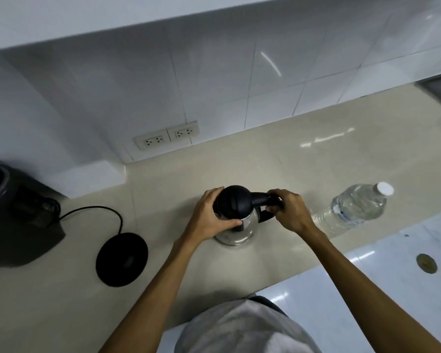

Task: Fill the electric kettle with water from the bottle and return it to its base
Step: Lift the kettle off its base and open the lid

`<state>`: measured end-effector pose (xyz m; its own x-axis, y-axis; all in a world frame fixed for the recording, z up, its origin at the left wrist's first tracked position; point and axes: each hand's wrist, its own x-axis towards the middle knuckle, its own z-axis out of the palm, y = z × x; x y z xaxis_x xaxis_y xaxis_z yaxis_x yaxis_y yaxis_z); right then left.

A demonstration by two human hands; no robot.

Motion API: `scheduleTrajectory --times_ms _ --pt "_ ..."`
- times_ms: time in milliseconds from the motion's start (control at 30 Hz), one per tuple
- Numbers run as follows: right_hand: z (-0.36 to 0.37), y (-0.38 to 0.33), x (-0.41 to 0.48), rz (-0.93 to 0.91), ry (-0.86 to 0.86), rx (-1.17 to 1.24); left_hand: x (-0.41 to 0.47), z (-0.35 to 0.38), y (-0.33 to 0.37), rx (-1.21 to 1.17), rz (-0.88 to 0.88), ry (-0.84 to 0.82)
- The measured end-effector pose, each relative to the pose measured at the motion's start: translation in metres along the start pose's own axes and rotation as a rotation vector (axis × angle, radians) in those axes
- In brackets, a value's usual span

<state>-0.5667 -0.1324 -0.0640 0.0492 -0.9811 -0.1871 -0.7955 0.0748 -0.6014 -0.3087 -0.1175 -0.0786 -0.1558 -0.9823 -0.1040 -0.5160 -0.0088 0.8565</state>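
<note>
A steel electric kettle [236, 234] with a black lid and black handle stands on the beige counter, off its base. My left hand [210, 216] wraps around the kettle's left side at the lid rim. My right hand [289, 212] grips the black handle on the right. The round black base [122, 258] lies on the counter to the left, its cord running back toward the wall. A clear plastic water bottle [354, 208] with a white cap, capped, stands to the right of the kettle.
A dark appliance [13, 220] sits at the far left of the counter [239, 161]. Two wall sockets [167, 138] are on the tiled backsplash. The counter's front edge runs diagonally at lower right, with white floor and a drain [426, 262] beyond.
</note>
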Motion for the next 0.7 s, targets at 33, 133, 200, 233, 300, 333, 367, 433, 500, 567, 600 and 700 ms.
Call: scheduleTrajectory --times_ms 33,133,200,233,300,333,367,433,500,567,600,700 --pt "0.0 0.001 0.0 0.004 0.002 0.015 0.001 0.001 -0.002 -0.005 0.005 0.002" --pt "-0.002 -0.005 -0.001 0.002 -0.011 0.052 0.003 0.0 -0.014 -0.031 0.011 0.002" --pt "-0.003 -0.021 -0.003 -0.045 0.067 0.125 0.004 -0.001 -0.02 -0.051 0.003 -0.014" --pt "-0.002 -0.033 -0.004 -0.093 0.094 0.18 0.004 -0.001 -0.022 -0.061 0.0 -0.018" --pt "0.008 -0.054 -0.004 -0.23 0.095 0.159 0.006 0.0 -0.026 -0.08 -0.003 -0.018" --pt "0.015 -0.063 -0.003 -0.289 0.08 0.078 0.006 0.001 -0.028 -0.089 -0.007 -0.015" --pt "0.023 -0.068 0.0 -0.328 0.063 -0.004 0.006 0.001 -0.028 -0.098 -0.014 -0.013" --pt "0.037 -0.076 0.006 -0.344 0.052 -0.109 0.005 0.002 -0.028 -0.116 -0.014 -0.008" --pt "0.047 -0.076 0.009 -0.321 0.07 -0.16 0.003 0.004 -0.029 -0.132 -0.013 -0.002" --pt "0.051 -0.072 0.011 -0.326 0.09 -0.17 0.001 0.006 -0.029 -0.152 -0.017 0.013" --pt "0.052 -0.07 0.012 -0.339 0.1 -0.168 0.0 0.006 -0.03 -0.161 -0.019 0.022" --pt "0.055 -0.071 0.015 -0.415 0.126 -0.182 -0.003 0.008 -0.031 -0.181 -0.04 0.033"
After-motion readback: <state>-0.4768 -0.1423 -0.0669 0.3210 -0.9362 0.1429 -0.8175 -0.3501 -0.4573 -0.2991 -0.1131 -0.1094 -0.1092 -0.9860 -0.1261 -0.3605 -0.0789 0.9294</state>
